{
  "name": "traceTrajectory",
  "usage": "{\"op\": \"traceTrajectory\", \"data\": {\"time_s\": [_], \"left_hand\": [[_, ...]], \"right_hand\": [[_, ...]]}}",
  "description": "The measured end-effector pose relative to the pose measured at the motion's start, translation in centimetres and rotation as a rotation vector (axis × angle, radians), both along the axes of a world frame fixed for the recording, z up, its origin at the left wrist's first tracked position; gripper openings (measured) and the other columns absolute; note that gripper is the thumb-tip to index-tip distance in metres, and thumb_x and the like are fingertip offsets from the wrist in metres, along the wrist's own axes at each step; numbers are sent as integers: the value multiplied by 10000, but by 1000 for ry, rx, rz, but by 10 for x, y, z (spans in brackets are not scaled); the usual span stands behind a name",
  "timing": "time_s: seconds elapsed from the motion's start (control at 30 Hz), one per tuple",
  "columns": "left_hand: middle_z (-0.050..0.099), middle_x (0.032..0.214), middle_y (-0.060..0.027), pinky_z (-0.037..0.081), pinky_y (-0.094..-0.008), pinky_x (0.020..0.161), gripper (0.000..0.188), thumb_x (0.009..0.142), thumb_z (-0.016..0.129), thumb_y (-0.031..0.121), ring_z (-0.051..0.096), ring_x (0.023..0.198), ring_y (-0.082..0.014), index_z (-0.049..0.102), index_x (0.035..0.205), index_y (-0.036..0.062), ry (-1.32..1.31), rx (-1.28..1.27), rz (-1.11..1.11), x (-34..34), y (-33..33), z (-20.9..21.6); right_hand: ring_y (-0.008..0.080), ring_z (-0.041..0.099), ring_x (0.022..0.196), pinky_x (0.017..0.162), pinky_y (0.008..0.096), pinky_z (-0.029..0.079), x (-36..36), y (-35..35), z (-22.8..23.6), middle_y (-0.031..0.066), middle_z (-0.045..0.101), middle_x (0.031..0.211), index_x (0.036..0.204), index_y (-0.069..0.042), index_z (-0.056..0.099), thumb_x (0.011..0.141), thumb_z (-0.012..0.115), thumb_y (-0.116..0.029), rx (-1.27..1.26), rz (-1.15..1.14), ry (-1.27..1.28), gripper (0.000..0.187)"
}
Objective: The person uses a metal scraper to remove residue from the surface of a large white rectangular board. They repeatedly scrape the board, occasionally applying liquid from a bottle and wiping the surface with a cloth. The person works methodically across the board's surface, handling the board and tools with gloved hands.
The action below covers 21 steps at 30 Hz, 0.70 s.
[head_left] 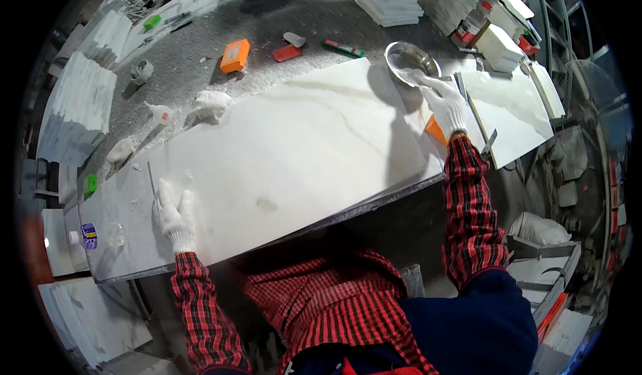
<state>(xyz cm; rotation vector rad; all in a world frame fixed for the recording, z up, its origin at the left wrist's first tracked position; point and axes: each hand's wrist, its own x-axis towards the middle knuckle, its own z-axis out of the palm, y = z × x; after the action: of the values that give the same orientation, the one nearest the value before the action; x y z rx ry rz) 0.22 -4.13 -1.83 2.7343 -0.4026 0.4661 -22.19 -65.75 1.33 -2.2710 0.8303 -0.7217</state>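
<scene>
- Currently, the white slab [314, 147] is laid across the bench [321, 14], btwn the two gloved hands.
- L hand [175, 214]: rested palm-down nr the slab's left end; fingers partly spread, nothing seen gripped.
- R hand [444, 101]: extended to the metal bowl [404, 55], just past the slab's right end; fingers stretched fwd at the rim, approx. together; whether anything's pinched can't be told, b/c tips are unclear vs. the pale bowl.
- For good work, prob. best: slab steadied w/ light, flat pressure, no fingertips dug in; bowl held level if lifted, so contents, if any, aren't spilled on the slab face.
- Also, the R sleeve [471, 194] should be held clear of the orange piece [436, 130] just beside the wrist.
</scene>
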Motion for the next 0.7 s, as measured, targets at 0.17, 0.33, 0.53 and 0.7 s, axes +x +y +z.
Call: {"op": "traceTrajectory", "data": {"time_s": [0.17,0.33,0.53,0.7], "left_hand": [[578,1460,-222,402,-484,1139,737,875,776,313,526,1336,-402,507,1498,26,16,-57,30,-8,-1,6],[604,1418,-227,407,-495,1136,767,812,860,312,532,1328,-412,555,1439,-10,114,-34,10,-12,-24,35],[568,1461,-234,331,-492,1195,882,805,808,466,503,1368,-380,494,1492,10,42,16,61,-23,-8,30],[515,1539,-184,252,-482,1261,924,814,791,497,406,1473,-347,442,1531,30,145,-1,-3,-24,-15,50]], "right_hand": [[171,717,1060,924,302,540,10,37,9,90,784,1146,1218,-49,763,944,739,-192,277,-32,-168,310],[43,547,741,668,192,454,34,95,5,-25,700,961,1311,-27,720,989,720,-120,435,115,-197,335],[37,556,757,672,188,467,97,220,6,-14,708,990,1330,-48,717,996,686,-102,553,485,-75,340],[134,691,994,899,276,527,147,309,6,81,776,1099,1255,-42,747,953,740,-133,543,724,-8,316]]}}
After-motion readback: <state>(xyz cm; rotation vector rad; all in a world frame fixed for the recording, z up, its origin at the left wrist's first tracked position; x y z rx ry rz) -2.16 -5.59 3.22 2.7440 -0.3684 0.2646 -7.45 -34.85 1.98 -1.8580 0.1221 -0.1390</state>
